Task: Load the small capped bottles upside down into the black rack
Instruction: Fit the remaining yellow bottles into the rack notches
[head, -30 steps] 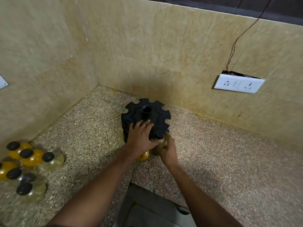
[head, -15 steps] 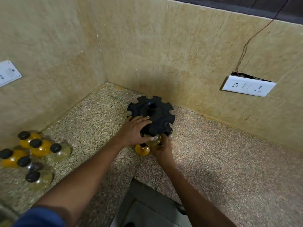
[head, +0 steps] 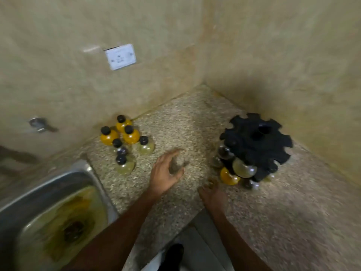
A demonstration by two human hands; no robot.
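Note:
The black notched rack (head: 257,141) stands on the speckled counter at the right, near the wall corner. Several small bottles hang upside down in its near slots, among them an orange one (head: 229,176) and a pale one (head: 242,167). A cluster of several upright capped bottles (head: 125,139), orange and pale, stands by the left wall. My left hand (head: 168,171) hovers over the counter between cluster and rack, fingers spread and blurred, holding nothing. My right hand (head: 212,194) rests just left of the rack's base, fingers loosely curled and apparently empty.
A steel sink (head: 58,214) with yellowish water lies at the lower left, its rim next to the bottle cluster. A white socket plate (head: 120,59) and a metal tap fitting (head: 38,124) are on the left wall. The counter's front edge (head: 187,222) is notched between my arms.
Both hands have come off the rack; my left hand has swung left toward the upright bottles. The view has turned left, bringing the sink into sight.

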